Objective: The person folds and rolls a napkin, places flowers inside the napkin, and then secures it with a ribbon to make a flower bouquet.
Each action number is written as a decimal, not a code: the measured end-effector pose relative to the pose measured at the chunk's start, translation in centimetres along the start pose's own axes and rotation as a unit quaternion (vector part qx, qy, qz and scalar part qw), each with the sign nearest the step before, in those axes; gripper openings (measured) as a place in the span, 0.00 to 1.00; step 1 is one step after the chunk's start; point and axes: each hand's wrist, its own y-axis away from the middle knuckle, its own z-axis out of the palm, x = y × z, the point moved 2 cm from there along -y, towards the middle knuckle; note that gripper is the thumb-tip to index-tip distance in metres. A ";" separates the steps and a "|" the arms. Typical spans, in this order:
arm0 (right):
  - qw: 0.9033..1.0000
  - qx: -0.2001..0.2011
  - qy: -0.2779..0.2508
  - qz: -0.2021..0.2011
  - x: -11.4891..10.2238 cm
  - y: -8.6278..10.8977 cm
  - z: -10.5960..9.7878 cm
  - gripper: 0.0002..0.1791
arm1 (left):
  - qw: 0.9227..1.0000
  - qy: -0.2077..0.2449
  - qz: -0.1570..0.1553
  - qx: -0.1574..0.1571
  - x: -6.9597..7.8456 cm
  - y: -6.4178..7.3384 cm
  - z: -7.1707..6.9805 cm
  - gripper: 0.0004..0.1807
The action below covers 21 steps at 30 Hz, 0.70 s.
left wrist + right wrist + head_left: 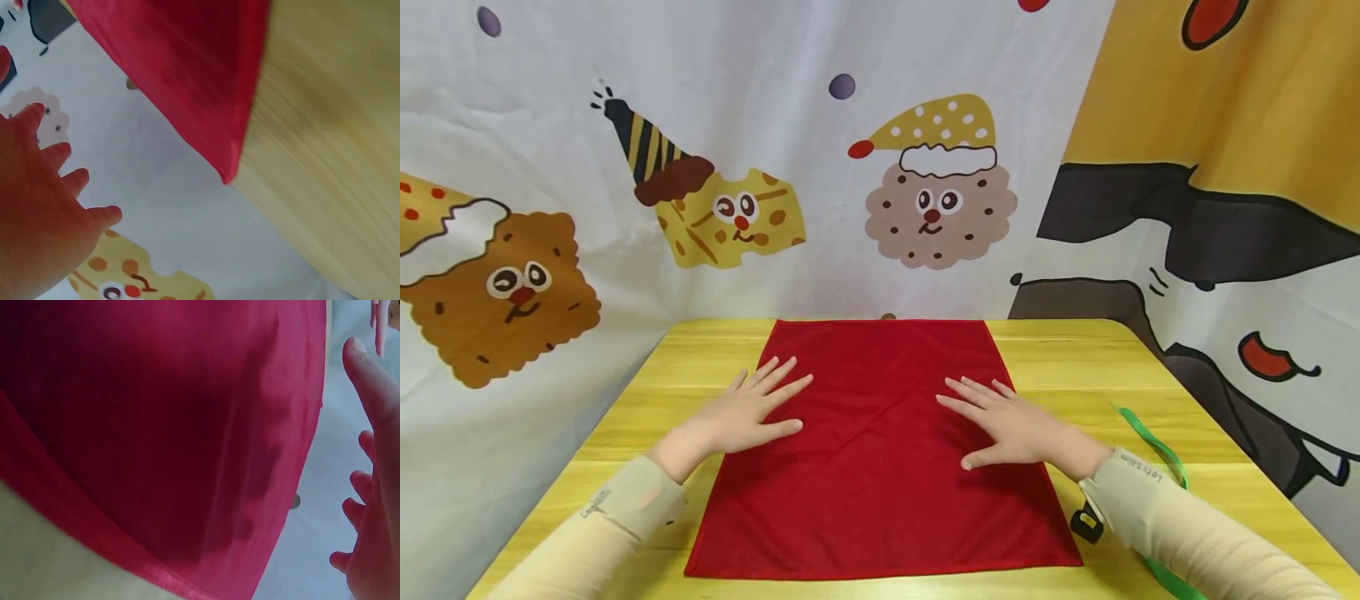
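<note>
A red cloth [880, 500] with hemmed edges lies spread flat on the wooden table [692, 358], a few soft creases across it. Over its left edge is my left hand [741, 417], fingers spread and holding nothing. My right hand [1007, 417] hovers above the right edge, palm down and fingers apart; its shadow falls on the cloth in the right wrist view. In the left wrist view, a far corner of the cloth [206, 112] shows beyond the spread left hand [37, 206]. Both hands appear apart from the cloth.
A green ribbon [1157, 446] lies on the table at the right, partly hidden under the right forearm. Beside that forearm is a small black object [1086, 523], its kind unclear. A printed curtain [820, 283] with cartoon snacks hangs behind the table's far edge.
</note>
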 end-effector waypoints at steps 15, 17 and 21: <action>0.998 -0.022 -0.005 -0.065 -4.7 0.2 1.0 0.53 | 0.994 -0.042 0.098 -0.037 6.1 -0.8 0.9 0.39; 0.997 -0.025 -0.005 -0.070 -5.1 0.4 1.0 0.53 | 0.992 -0.045 0.105 -0.046 6.7 -0.8 1.1 0.39; 0.996 -0.021 -0.007 -0.087 -5.8 1.1 1.0 0.53 | 0.989 -0.051 0.117 -0.067 7.9 -0.7 1.7 0.39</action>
